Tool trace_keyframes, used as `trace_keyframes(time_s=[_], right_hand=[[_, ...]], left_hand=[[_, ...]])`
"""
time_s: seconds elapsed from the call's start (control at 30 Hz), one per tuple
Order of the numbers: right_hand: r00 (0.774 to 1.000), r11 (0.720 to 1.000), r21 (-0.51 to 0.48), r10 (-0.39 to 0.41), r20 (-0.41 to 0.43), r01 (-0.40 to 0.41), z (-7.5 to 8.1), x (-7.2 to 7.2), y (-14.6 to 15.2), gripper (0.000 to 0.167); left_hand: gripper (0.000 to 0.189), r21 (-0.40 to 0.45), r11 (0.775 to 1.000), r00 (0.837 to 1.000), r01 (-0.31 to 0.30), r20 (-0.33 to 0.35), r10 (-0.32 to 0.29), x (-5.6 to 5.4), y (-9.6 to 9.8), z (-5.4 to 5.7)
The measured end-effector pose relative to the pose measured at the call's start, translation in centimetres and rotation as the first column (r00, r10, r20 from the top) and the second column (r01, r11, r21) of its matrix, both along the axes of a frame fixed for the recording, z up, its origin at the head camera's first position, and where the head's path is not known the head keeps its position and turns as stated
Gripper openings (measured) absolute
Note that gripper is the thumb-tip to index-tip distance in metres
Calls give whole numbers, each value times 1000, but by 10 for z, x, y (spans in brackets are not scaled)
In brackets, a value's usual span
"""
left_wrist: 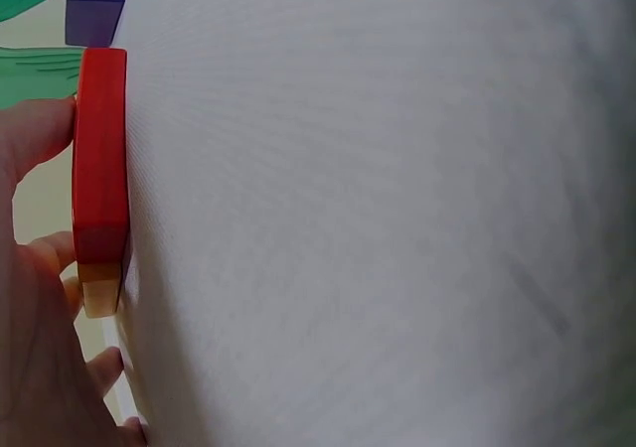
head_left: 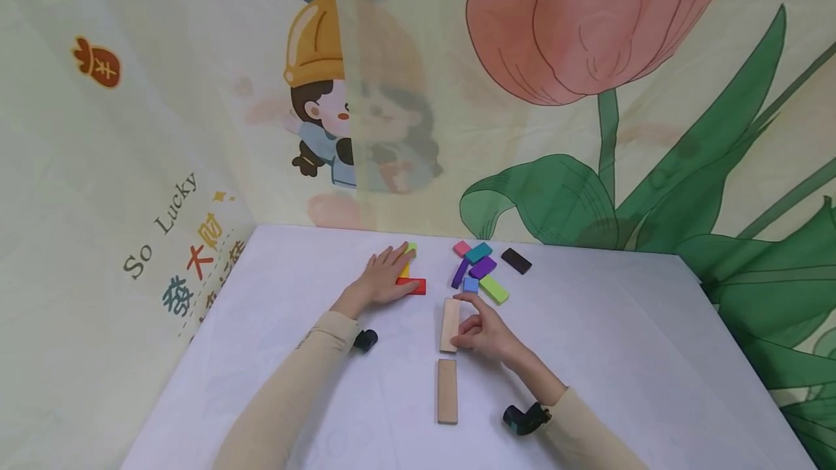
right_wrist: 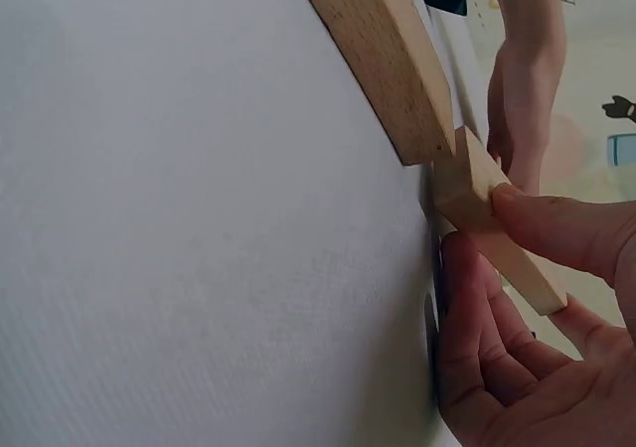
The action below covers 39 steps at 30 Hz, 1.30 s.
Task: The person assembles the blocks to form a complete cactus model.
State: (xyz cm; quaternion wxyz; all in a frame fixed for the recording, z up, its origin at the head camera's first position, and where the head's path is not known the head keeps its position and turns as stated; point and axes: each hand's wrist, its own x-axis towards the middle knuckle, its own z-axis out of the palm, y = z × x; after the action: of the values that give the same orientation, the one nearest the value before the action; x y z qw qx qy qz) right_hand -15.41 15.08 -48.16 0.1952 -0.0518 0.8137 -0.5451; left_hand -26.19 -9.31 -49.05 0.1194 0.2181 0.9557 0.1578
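Where the right hand (head_left: 486,336) is pinching: thumb and forefinger are spanning the pale wooden block (head_left: 449,326) lengthwise, other fingers curling.
Brown wooden block (head_left: 447,392): lying at the pale block's six o'clock.
Left hand (head_left: 381,281): stretching near-straight fingers at the pale block's ten o'clock, gripping nothing, thumb touching the red block (left_wrist: 101,149).
Yellow block (head_left: 406,272): being mostly covered by that hand.
Left backdrop (head_left: 98,187): showing "So Lucky" and "發大财" around nine o'clock; the table (head_left: 653,339) is cutting off another row.
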Motion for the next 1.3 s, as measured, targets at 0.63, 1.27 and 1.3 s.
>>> trace_keyframes(time_s=[0.63,1.27,1.3], right_hand=[[998,992,107,68,-8,-67,0,-1,-4,74],[989,977,158,144,15,-145,4,-4,-1,73],[989,976,160,146,15,-146,4,-4,-1,73]], left_hand=[[78,3,1000,1000,-11,19,11,4,0,6],[77,15,1000,1000,-16,22,16,3,1,7],[77,12,1000,1000,-17,24,16,3,1,7]])
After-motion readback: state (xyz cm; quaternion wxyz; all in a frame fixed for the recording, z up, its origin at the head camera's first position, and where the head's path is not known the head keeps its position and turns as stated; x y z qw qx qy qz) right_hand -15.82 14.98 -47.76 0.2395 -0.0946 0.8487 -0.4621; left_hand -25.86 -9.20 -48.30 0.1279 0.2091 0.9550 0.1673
